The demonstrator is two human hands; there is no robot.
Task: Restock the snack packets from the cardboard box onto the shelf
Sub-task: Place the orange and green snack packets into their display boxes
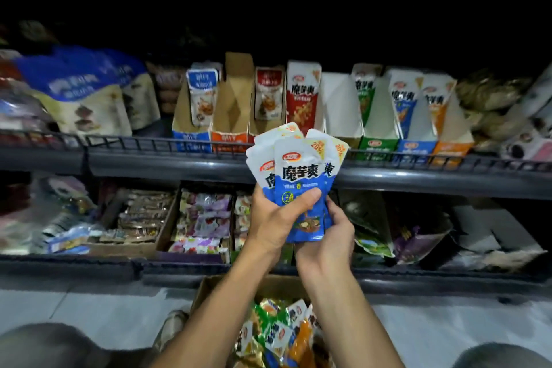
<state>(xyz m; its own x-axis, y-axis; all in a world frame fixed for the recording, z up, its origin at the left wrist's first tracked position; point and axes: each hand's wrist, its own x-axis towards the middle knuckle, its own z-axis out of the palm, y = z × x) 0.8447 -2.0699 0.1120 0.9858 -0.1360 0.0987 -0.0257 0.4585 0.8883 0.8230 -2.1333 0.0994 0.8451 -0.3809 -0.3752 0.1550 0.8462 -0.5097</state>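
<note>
You hold a fanned stack of blue snack packets (300,176) in front of the upper shelf (209,163). Your left hand (276,218) grips it, thumb across the front; your right hand (333,231) curls round its lower edge. Square the stack, then slot it upright into the blue display carton (413,148), above the cardboard box (209,287).

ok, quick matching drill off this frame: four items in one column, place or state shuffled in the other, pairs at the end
Items
1. blue snack packets
2. cardboard box
3. red display carton
4. left hand

Places or states
A. on the floor, below the arms
B. grips the packets, thumb across the front
C. fanned out, held up before the shelf
D. upright on the upper shelf

Pairs: 1-C, 2-A, 3-D, 4-B
</note>
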